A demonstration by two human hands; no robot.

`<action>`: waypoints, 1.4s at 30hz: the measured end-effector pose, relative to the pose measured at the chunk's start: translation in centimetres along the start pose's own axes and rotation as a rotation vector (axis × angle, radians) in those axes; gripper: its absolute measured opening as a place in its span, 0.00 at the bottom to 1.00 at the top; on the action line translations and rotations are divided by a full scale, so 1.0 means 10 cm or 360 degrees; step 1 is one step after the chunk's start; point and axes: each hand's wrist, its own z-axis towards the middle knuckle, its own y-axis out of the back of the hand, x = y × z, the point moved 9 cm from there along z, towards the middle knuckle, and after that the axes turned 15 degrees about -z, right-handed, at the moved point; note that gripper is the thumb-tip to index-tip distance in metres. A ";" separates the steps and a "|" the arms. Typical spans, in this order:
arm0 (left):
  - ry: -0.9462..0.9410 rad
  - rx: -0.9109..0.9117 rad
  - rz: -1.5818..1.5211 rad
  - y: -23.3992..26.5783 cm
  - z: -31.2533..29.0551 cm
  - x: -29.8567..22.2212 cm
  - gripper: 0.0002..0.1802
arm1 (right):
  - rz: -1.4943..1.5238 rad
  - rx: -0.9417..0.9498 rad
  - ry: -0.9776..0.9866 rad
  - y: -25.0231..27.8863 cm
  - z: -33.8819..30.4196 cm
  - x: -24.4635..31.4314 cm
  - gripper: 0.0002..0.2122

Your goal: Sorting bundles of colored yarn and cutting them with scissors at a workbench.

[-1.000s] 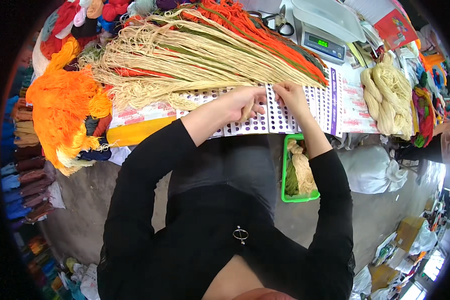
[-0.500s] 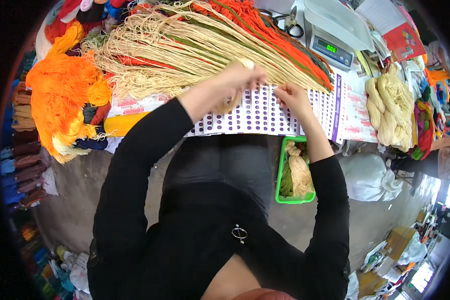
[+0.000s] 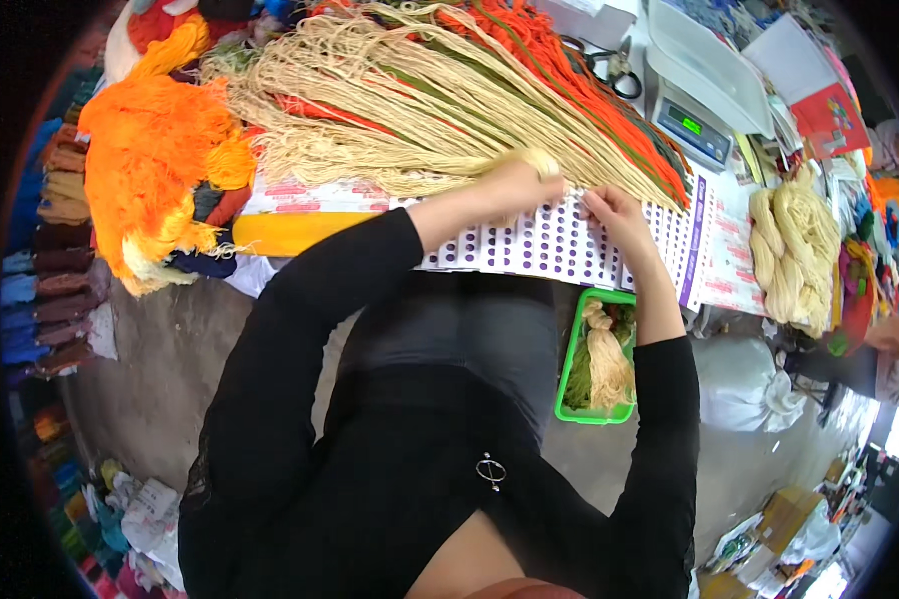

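Over the near edge of the work table, my left hand [image 3: 521, 192] is closed round a small hank of pale cream yarn [image 3: 537, 160]. The hank is blurred and partly hidden by the fingers. Just to the right, my right hand [image 3: 617, 214] is pinched, its fingertips close to those of the left; what they grip is too small to make out. Both hands are above a white card [image 3: 529, 250] with rows of purple-marked holes. Behind them spreads a long bundle of cream yarn strands [image 3: 410, 95], with orange-red strands [image 3: 559, 70] and olive green ones among it.
A fluffy orange yarn heap [image 3: 150, 150] lies at left, near a yellow strip [image 3: 305, 232]. Scissors [image 3: 619, 75] and a digital scale [image 3: 694, 130] stand at back right. Cream skeins [image 3: 799, 250] lie at right. Below the table edge, a green basket [image 3: 559, 404] holds yarn.
The whole view has shifted, so the table appears further right and lower. My left hand has moved closer to my right, and the yarn loop no longer hangs below it.
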 end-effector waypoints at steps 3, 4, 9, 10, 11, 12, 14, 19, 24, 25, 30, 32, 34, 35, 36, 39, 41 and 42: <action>0.0219 -0.0210 -0.0853 0.92 0.11 -0.02 0.07 | 0.0028 0.0024 0.0029 0.01 0.02 -0.01 0.09; 0.0105 -0.0039 -0.1409 1.37 0.18 0.00 0.06 | 0.0027 0.0043 -0.0007 -0.02 0.02 0.02 0.09; -0.0279 -0.1091 -0.1484 3.37 -0.30 0.25 0.20 | 0.0049 0.0082 0.0032 -0.06 0.03 0.05 0.09; -0.0408 -0.1189 -0.1382 3.33 -0.44 0.13 0.23 | 0.0061 0.0078 0.0030 -0.04 0.04 0.00 0.08; -0.0335 -0.1181 -0.1294 3.26 -0.56 0.15 0.21 | 0.0073 0.0088 0.0035 -0.07 0.03 0.02 0.08; -0.0259 -0.1177 -0.1210 3.18 -0.69 0.18 0.19 | 0.0081 0.0052 0.0043 -0.07 0.03 0.05 0.08; -0.0165 -0.0743 -0.1292 2.69 -0.83 0.18 0.18 | -0.0040 -0.0114 0.0031 -0.04 0.01 0.14 0.08; -0.0279 -0.0394 -0.0990 1.54 -0.95 0.46 0.14 | -0.0301 -0.0233 0.0469 -0.53 -0.09 0.95 0.08; -0.1231 -0.0704 -0.0497 1.54 -0.93 0.99 0.14 | -0.0462 0.0326 0.1225 -2.21 -0.40 2.49 0.07; -0.1280 -0.0477 -0.0798 1.40 -0.97 0.79 0.11 | -0.0661 0.0247 0.1429 -2.48 -0.41 2.59 0.07; -0.0735 -0.0791 -0.0892 1.39 -0.93 0.80 0.10 | -0.0881 0.0447 0.1893 -3.92 -0.44 2.83 0.16; -0.0702 -0.0879 -0.0778 1.41 -0.98 0.80 0.10 | -0.0977 0.0375 0.1978 -4.31 -0.40 2.79 0.17; -0.0740 -0.0865 -0.0735 1.44 -1.03 0.80 0.10 | -0.1135 0.0482 0.1987 -4.60 -0.47 2.73 0.18; -0.0825 -0.0885 -0.0713 1.45 -1.07 0.74 0.10 | -0.1337 0.0614 0.2005 -4.71 -0.59 2.69 0.18; -0.0910 -0.0904 -0.0692 1.47 -1.11 0.69 0.11 | -0.1541 0.0747 0.2015 -4.79 -0.71 2.62 0.17; -0.0881 -0.0845 -0.0735 1.47 -1.07 0.74 0.10 | -0.1276 0.1346 0.1997 -4.98 -1.11 2.36 0.19; -0.0797 -0.0774 -0.0747 1.43 -1.04 0.70 0.10 | -0.1376 0.1387 0.1789 -4.93 -1.02 2.26 0.20; -0.0742 -0.0718 -0.0774 1.39 -1.02 0.70 0.09 | -0.1387 0.1369 0.1766 -4.87 -0.97 2.25 0.20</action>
